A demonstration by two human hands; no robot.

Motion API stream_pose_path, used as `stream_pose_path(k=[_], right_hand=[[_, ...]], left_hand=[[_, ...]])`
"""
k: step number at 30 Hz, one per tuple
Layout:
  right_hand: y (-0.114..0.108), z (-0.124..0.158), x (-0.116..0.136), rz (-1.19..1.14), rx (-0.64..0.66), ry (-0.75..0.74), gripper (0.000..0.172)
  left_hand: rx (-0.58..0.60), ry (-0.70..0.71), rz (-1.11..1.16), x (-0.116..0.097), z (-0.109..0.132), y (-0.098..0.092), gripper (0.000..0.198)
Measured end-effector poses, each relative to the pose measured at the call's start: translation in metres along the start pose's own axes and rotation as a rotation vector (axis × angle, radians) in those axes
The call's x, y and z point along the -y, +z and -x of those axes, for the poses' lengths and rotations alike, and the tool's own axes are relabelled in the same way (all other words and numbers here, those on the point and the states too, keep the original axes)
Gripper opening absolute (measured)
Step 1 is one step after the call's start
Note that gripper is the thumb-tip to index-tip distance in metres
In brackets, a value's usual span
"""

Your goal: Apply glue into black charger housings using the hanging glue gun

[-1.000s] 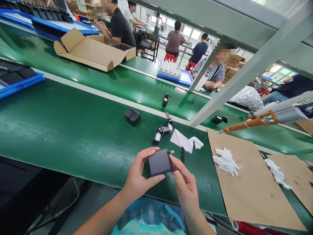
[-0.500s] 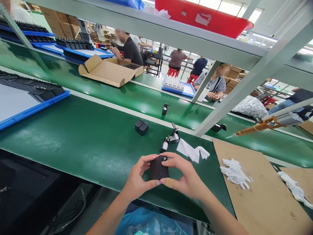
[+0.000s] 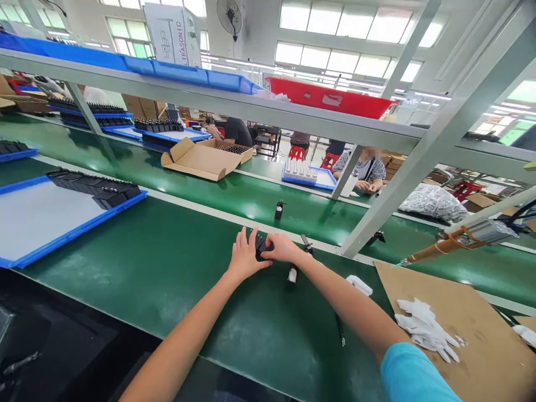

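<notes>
My left hand (image 3: 245, 259) is beside a small group of black plug adapters (image 3: 260, 247), its fingers spread and its thumb reaching along the near side. From the right, my right hand (image 3: 281, 248) pinches an adapter in the group between thumb and fingers. My hands partly cover the adapters, so how they touch each other is hidden. Close to my right wrist, an opened black adapter housing (image 3: 292, 274) shows white inside. Another opened housing (image 3: 307, 244) is partly behind that wrist.
At left lies a blue-rimmed tray (image 3: 84, 231) with rows of black adapters. A metal post (image 3: 389, 184) and an overhead shelf (image 3: 209, 100) frame the bench. Right are cardboard (image 3: 481, 329), white gloves (image 3: 427, 329) and a hanging tool (image 3: 444, 245). A co-worker (image 3: 362, 170) sits across.
Both hands have moved forward, away from me, carrying the black adapter to the pair on the bench. The left fingers have spread apart. The camera view has tilted up.
</notes>
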State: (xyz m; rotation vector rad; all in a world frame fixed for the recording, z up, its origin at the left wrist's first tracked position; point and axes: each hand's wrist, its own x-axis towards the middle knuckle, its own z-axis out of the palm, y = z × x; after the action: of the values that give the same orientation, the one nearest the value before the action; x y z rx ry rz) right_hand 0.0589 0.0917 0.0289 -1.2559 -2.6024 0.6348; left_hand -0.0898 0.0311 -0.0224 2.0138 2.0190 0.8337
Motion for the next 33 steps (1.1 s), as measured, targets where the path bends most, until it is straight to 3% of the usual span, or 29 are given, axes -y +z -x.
stream_pose_path(k=[4, 9, 12, 15, 20, 23, 27, 33], right_hand=[[-0.030, -0.015, -0.016, 0.008, 0.110, -0.020, 0.036], [-0.065, -0.077, -0.043, 0.159, -0.044, 0.116, 0.036], [-0.064, -0.121, -0.049, 0.261, -0.086, 0.171, 0.037], [-0.055, -0.153, -0.050, 0.336, -0.050, 0.160, 0.037], [-0.048, -0.178, -0.053, 0.408, 0.104, 0.062, 0.035], [-0.054, -0.173, -0.060, 0.425, 0.216, 0.018, 0.035], [-0.061, -0.132, -0.064, 0.418, 0.363, -0.029, 0.036], [-0.053, -0.051, -0.055, 0.438, 0.460, -0.004, 0.068]], left_hand=[[-0.052, -0.017, -0.039, 0.000, -0.010, 0.015, 0.094], [-0.123, -0.027, -0.056, 0.001, -0.010, 0.020, 0.083], [-0.155, -0.022, -0.058, 0.001, -0.007, 0.021, 0.080], [-0.172, 0.003, -0.046, 0.004, -0.006, 0.024, 0.079], [-0.168, -0.017, 0.083, 0.010, -0.009, 0.023, 0.078], [-0.180, -0.016, 0.206, 0.012, -0.012, 0.019, 0.075], [-0.188, -0.058, 0.215, 0.018, -0.017, 0.016, 0.076], [-0.158, -0.143, 0.300, 0.028, -0.025, 0.010, 0.078]])
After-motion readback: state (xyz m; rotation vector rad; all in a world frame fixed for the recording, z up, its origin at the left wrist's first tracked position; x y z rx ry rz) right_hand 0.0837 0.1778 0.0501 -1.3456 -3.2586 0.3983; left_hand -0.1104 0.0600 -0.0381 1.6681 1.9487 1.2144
